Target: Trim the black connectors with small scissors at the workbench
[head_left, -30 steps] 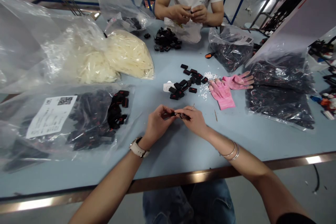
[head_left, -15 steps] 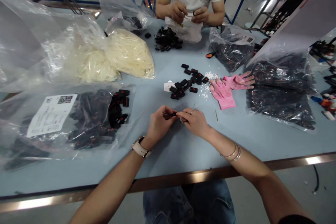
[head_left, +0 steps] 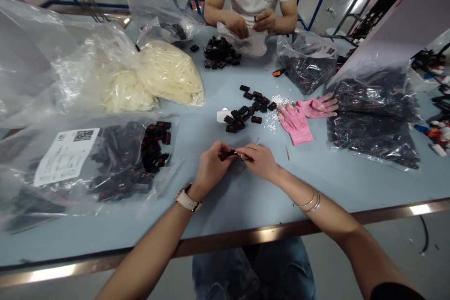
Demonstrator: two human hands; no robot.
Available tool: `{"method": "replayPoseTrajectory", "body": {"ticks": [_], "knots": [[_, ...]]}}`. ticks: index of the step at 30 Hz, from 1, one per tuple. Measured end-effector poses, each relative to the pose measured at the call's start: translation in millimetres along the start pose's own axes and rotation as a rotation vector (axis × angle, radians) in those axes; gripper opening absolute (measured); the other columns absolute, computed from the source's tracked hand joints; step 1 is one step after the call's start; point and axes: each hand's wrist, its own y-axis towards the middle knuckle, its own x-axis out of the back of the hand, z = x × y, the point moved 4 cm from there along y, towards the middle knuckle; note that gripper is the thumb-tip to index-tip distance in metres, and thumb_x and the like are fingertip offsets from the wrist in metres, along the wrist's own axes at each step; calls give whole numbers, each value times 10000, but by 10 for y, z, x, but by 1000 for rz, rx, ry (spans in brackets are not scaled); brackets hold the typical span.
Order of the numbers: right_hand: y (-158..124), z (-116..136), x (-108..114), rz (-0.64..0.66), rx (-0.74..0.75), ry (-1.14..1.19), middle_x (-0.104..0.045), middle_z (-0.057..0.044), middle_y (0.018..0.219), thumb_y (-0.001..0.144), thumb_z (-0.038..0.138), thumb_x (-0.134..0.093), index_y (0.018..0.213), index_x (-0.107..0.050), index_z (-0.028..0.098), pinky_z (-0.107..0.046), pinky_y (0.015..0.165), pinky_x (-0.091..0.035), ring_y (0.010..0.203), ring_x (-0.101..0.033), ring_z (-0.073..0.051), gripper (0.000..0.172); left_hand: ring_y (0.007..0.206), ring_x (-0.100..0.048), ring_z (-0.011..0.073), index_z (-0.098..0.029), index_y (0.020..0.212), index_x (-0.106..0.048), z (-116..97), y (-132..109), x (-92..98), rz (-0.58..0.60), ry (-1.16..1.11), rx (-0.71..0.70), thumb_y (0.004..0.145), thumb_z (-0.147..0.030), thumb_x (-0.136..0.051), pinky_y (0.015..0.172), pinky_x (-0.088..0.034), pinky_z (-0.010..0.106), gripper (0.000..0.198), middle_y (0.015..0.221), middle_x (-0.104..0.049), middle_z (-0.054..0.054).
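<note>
My left hand (head_left: 215,165) is closed in a pinch on a small black plastic part (head_left: 229,153) above the table. My right hand (head_left: 260,162) meets it fingertip to fingertip, also closed, its fingers at the part's right end. A thin shiny tip (head_left: 258,140) sticks up by the right hand's ringed finger; the rest of that thing is hidden in the grip. Just beyond my hands lies a loose group of black plastic parts (head_left: 256,120), some with red-orange marks. A small white label (head_left: 222,116) and scattered tiny white pieces (head_left: 280,100) lie beside them.
Pink gloves (head_left: 297,124) lie to the right, before bags of black parts (head_left: 372,136). On the left are an open bag of black parts (head_left: 116,164) and a bag of cream-coloured pieces (head_left: 172,72). Across the table (head_left: 225,215), a co-worker's hands (head_left: 265,20) work by a black pile (head_left: 221,51).
My hands keep their pinch on the black part, with small finger shifts only. The co-worker's one hand has lowered to the clear bag. The whole view has shifted slightly.
</note>
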Motion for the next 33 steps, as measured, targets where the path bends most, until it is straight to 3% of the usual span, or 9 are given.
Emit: {"method": "replayPoseTrajectory", "body": {"ticks": [4,6,9,13,33], "knots": [[-65,32,213,-391,17,198,-676,-95,938,942,288,-412,1044,-696,184,-312,792,-483,852,-613,-177,319,752,-695,195,-223,754,-490,8,14,4,12,-14,-9,706,-308,-679,705,-542,316,213,839,-719,16],[-103,36,264,-505,53,241,-658,-112,936,960,376,-363,962,-710,175,-349,813,-480,886,-603,-201,401,750,-697,193,-222,767,-500,4,11,6,26,-18,-9,710,-292,-680,715,-545,318,201,853,-725,17],[-113,15,225,-486,70,323,-646,-80,787,970,453,-299,817,-698,180,-325,695,-483,718,-594,-176,506,749,-698,195,-220,782,-509,-11,4,14,48,-15,1,715,-281,-675,708,-549,318,188,860,-724,18],[-110,2,165,-498,-12,353,-592,-20,599,965,433,-341,706,-638,180,-258,543,-428,519,-526,-120,468,752,-696,189,-217,782,-510,-30,5,15,65,-22,-6,716,-255,-668,704,-551,310,176,844,-715,11],[-49,78,132,-493,19,273,-563,13,523,923,319,-436,685,-603,194,-232,506,-424,455,-514,-103,316,745,-689,197,-217,767,-515,-43,10,17,67,-14,6,713,-289,-679,700,-532,317,187,805,-697,11]]}}
